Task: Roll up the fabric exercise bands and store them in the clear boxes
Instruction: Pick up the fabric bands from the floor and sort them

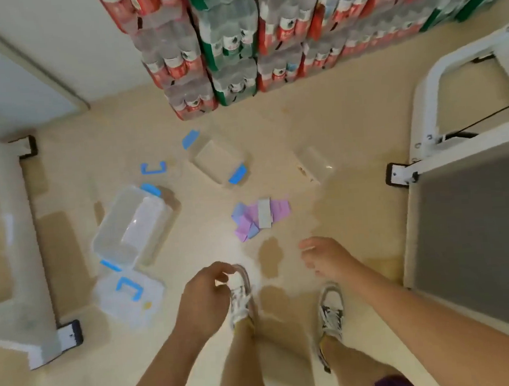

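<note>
A small heap of flat fabric bands (259, 218), purple, blue and grey, lies on the beige floor ahead of my feet. One clear box (130, 227) with blue clips lies at the left, and a second clear box (218, 159) sits further back. Two clear lids with blue handles lie on the floor, one lid (129, 293) near the left box and another lid (153, 169) behind it. My left hand (206, 295) hangs above my left shoe with curled fingers and holds nothing. My right hand (327, 260) hovers relaxed, below and right of the bands.
Stacked packs of water bottles (230, 43) stand against the back wall. A white metal frame (15, 239) runs along the left, and another white frame with a grey panel (465, 208) fills the right. A clear container (314, 164) lies right of the far box.
</note>
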### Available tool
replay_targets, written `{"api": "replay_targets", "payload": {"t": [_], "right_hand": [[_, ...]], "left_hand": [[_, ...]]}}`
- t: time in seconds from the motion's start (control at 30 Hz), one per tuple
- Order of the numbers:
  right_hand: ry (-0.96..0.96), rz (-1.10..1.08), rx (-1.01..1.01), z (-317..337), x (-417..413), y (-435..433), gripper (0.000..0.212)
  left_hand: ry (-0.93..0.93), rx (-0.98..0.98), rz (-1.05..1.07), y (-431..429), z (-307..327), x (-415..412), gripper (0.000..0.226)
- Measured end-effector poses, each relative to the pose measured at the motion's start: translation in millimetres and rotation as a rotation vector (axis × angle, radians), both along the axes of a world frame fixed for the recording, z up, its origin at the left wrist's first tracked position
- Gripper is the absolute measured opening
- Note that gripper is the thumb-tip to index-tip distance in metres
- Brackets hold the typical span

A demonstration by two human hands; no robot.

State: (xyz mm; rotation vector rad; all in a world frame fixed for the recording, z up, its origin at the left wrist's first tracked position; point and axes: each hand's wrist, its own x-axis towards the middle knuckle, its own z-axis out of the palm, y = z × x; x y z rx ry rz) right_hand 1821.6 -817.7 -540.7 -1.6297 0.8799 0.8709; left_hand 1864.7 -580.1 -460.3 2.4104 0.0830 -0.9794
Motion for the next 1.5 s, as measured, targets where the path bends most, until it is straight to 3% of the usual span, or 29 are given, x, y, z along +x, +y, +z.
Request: {"api": "replay_targets", "payload": {"t": [0.1,0.23,0.37,0.5,0.6,0.67,0.7,0.77,0.87,1.0,1.07,1.23,1.33,1.4,1.5], "right_hand": [[0.096,-0.172,0.029,-78,19,9,0.022],[0.072,-0.069,-0.064,-188,29,23,0.034],[-0.054,0.185,-0.195,-308,49,28,0.083],[-0.108,0.231,-0.352,-376,86,27,0.116],[-0.066,0.181,-0.437,-406,116,17,0.114],[-0.021,-0.013,-0.467,-428,128,12,0.108],[-0.019,-0.045,-0.482,-437,129,15,0.106],[-0.07,0.092,-0.563,-450,122,33,0.094],[-0.155,0.204,-0.573,-453,107,62,0.05],[-0.108,0.009,0.014,-417,111,36,0.013],[-0.149,-0.014,0.116,-366,126,10,0.007],[-0.364,0.202,0.069,-201,156,-4,0.021],[-0.616,0.061,0.102,-99,146,10,0.032],[-0.824,-0.091,0.154,-43,127,27,0.053],[-1.127,-0.129,0.012,12,92,54,0.082]], "left_hand": [[0.002,-0.051,-0.089,-6,-76,40,0.042],[0.043,-0.046,-0.2,-15,-198,72,0.027],[0.036,0.047,-0.439,-22,-332,82,0.03],[-0.14,0.185,-0.707,-24,-441,95,0.058],[-0.216,0.209,-0.733,-20,-505,109,0.095],[-0.206,0.237,-0.658,-19,-525,113,0.102],[-0.207,0.262,-0.625,-20,-527,109,0.1],[-0.301,0.268,-0.595,-21,-529,94,0.079],[-0.306,-0.009,-0.438,-15,-533,74,0.029],[-0.012,-0.41,0.237,-2,-484,95,0.011],[-0.023,-0.605,0.354,7,-440,110,0.009],[-0.06,-0.908,0.252,23,-292,126,0.019],[-0.156,-1.003,0.254,33,-208,122,0.014],[-0.205,-1.06,0.335,35,-160,110,0.009],[-0.253,-1.112,0.429,29,-104,82,0.013]]}}
